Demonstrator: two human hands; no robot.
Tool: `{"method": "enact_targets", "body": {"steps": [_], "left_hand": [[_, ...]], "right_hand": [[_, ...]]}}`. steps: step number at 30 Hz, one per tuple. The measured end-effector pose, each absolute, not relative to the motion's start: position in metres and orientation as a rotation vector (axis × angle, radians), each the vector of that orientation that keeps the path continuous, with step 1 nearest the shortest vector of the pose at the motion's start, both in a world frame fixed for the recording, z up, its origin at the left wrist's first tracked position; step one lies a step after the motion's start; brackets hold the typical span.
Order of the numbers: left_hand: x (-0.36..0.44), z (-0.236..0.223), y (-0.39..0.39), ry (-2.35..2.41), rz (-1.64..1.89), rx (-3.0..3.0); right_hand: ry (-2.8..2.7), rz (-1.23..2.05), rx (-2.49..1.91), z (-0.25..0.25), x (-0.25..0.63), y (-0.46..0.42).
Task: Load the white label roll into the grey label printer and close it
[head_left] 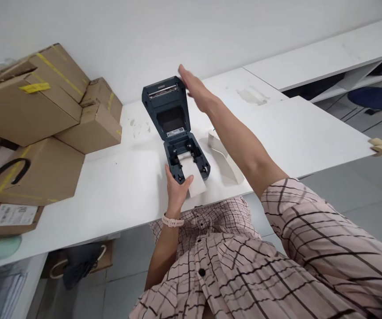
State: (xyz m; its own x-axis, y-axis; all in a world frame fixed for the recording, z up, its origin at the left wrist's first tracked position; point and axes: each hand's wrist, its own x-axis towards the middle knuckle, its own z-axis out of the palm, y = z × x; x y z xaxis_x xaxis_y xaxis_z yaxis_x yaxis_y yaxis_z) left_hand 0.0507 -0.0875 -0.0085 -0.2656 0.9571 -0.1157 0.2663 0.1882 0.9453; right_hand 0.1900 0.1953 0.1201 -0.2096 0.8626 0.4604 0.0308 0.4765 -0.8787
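A dark blue label printer (171, 157) stands on the white table with its lid (166, 104) raised. A strip of white label paper (194, 175) runs out of its base over the front edge. My left hand (176, 189) grips the printer's front left corner, with its thumb on the paper. A finger lies along the printer's left side; the other fingers are hidden. Against the right edge of the raised lid is my right hand (195, 88), its fingers stretched out, slightly blurred and holding nothing.
Cardboard boxes (61, 106) are stacked on the left of the table (111, 195). A loose curl of paper strip (227, 161) lies right of the printer. The wall is behind. At far right are a blue stool (376, 97) and a padded table corner (381, 146).
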Motion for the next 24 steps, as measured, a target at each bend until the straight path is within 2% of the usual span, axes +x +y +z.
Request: {"method": "enact_targets", "body": {"steps": [3,8,12,17,21,24], "left_hand": [[0.047,-0.012,-0.086,1.645,1.141,1.167],[0.042,-0.017,-0.085,1.509,1.175,1.119],[0.039,-0.012,-0.088,1.422,1.3,0.941],[0.041,-0.001,-0.082,1.516,1.33,0.916],[0.048,-0.004,-0.076,1.443,1.294,0.974],[0.052,-0.01,-0.074,1.384,1.33,1.002]], "right_hand": [[-1.616,1.12,-0.869,0.123,0.18,0.19],[-1.676,0.854,-0.807,0.089,0.206,0.077],[-1.709,0.844,-0.873,0.035,0.222,0.004],[-1.48,1.118,-1.139,-0.02,0.225,-0.019],[-1.372,1.399,-1.087,-0.028,0.223,-0.016],[-1.316,1.456,-1.05,-0.031,0.222,-0.016]]}}
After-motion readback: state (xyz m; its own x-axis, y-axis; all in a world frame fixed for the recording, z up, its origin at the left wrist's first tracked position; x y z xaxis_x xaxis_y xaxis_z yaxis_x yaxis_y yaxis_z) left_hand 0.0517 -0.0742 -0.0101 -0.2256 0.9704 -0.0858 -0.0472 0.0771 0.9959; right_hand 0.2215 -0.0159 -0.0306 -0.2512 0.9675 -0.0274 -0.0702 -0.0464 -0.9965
